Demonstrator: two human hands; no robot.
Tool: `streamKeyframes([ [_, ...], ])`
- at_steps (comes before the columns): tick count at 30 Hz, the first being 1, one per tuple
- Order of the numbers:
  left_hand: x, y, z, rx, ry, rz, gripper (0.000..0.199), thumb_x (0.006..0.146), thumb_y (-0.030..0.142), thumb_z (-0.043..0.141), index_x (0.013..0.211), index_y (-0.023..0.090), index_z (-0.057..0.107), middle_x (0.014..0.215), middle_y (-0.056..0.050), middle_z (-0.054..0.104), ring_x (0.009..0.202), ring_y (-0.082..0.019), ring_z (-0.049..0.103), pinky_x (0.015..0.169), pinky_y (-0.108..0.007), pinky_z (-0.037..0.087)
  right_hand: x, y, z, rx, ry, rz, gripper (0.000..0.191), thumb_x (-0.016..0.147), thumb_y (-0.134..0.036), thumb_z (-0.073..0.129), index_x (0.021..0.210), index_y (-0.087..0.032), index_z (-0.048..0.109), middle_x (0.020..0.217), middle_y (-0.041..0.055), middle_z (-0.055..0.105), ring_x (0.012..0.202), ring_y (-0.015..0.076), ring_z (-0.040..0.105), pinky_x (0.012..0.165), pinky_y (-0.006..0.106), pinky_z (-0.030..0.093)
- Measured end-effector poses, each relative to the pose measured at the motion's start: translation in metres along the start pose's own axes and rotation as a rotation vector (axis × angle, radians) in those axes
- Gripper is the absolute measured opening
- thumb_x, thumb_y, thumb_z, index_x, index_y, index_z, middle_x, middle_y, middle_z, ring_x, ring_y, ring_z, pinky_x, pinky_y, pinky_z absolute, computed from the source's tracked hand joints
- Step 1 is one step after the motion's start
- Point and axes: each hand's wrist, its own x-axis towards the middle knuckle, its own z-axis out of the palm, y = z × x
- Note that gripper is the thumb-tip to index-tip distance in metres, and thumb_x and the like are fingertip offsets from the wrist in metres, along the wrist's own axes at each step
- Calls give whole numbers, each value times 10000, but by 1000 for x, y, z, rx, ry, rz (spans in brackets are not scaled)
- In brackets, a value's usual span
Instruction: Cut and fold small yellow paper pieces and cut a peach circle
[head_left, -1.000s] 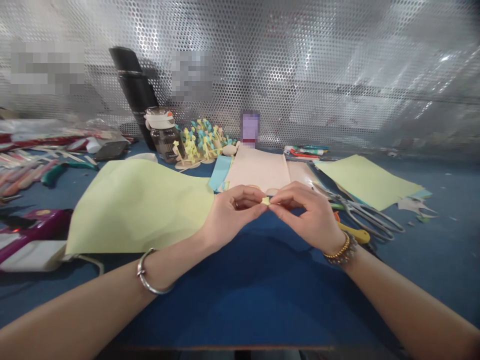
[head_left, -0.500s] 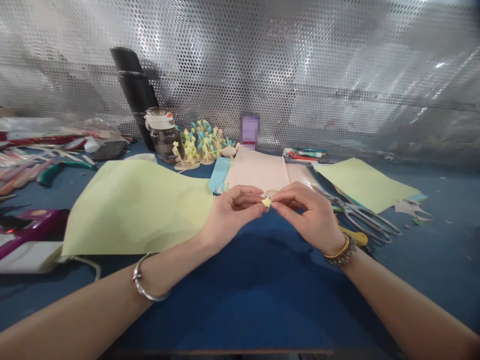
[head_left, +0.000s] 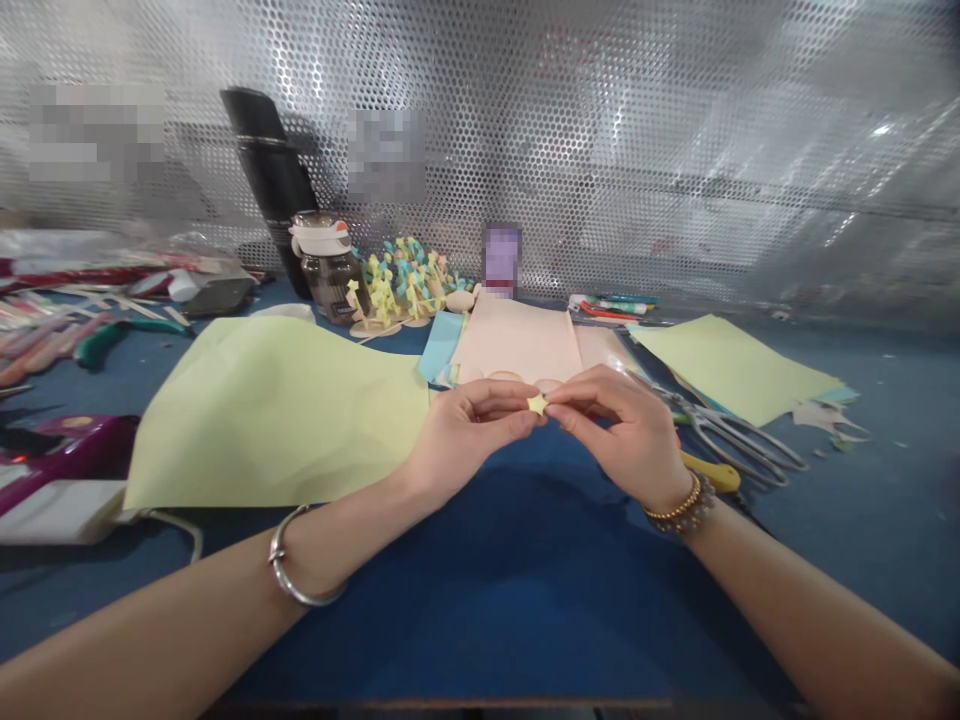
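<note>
A small pale yellow paper star [head_left: 537, 404] is pinched between the fingertips of both hands, above the blue tabletop. My left hand [head_left: 476, 425] grips it from the left, thumb below and fingers above. From the other side, my right hand [head_left: 619, 420] holds it with thumb and forefinger, fingers curled. Part of the star's edges is hidden by fingertips. Beyond the hands lies a stack of pale pink paper [head_left: 517, 340]. Left of my left hand spreads a large yellow-green paper sheet [head_left: 277, 420].
Scissors [head_left: 742, 440] and a yellow-handled tool [head_left: 712, 474] lie right of my right hand, near more yellow-green sheets [head_left: 735, 365]. Behind stand a lidded jar [head_left: 326, 270], a black bottle [head_left: 270, 180] and a cluster of small paper stars [head_left: 405, 285]. A purple tool [head_left: 82, 450] lies left.
Both hands stay together on the star, which now sits slightly more to the right and shows its points more plainly. Nothing else has visibly moved on the table.
</note>
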Motion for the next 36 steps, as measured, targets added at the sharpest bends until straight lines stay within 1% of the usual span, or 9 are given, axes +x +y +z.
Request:
streamKeyframes([
  [4,-1,1,0,65,3,23,244,683,196,763,919,169,709,981,-41,727,866,-152,686,845,-278,535,-1,1,1,27,-2,31,76,811,-135,655,843,-195,688,806,13,658,719,114,615,594,228,520],
  [8,0,1,-1,162,-11,82,201,725,215,735,921,175,717,987,-43,728,845,-143,689,809,-256,549,-1,0,0,68,-16,67,65,821,-157,648,854,-198,686,818,11,653,703,111,617,574,229,526],
  [11,0,2,-2,162,-39,110,207,742,216,724,947,190,718,987,-35,727,811,-126,693,776,-231,554,-2,0,0,64,-11,70,62,818,-154,650,846,-195,687,818,14,655,712,113,617,568,228,524],
  [14,0,2,-2,121,-55,95,213,741,203,724,954,201,720,976,-27,728,789,-115,693,757,-218,555,-2,0,1,55,-9,66,65,813,-148,654,842,-195,687,815,15,654,721,115,616,580,232,524],
  [19,1,1,-1,70,3,44,170,717,193,740,886,185,728,937,-24,731,763,-108,688,738,-208,547,-1,1,1,40,-13,50,76,805,-141,659,845,-201,682,815,11,654,721,114,620,594,236,536],
  [24,0,1,-1,50,-6,13,217,718,225,744,933,201,721,891,-22,736,763,-122,689,713,-221,540,-1,1,0,0,3,15,81,811,-146,654,846,-215,681,803,7,655,720,121,623,602,244,536],
  [28,0,2,0,32,5,-15,200,710,228,753,903,185,721,833,-17,735,745,-119,689,700,-211,539,-2,0,1,-26,22,-18,91,803,-129,661,834,-212,684,792,6,663,724,118,621,601,234,527],
  [33,1,3,0,31,-11,-9,177,707,219,757,879,187,728,795,-3,732,727,-101,682,694,-190,539,-1,-1,2,-14,28,-20,93,796,-108,664,824,-195,685,781,10,666,704,111,617,582,221,515],
  [36,1,3,0,47,-23,16,189,711,225,754,897,203,731,848,-5,736,750,-105,680,725,-205,541,-1,-2,3,-37,37,-30,78,798,-120,663,815,-192,685,776,13,667,705,117,620,588,229,518],
])
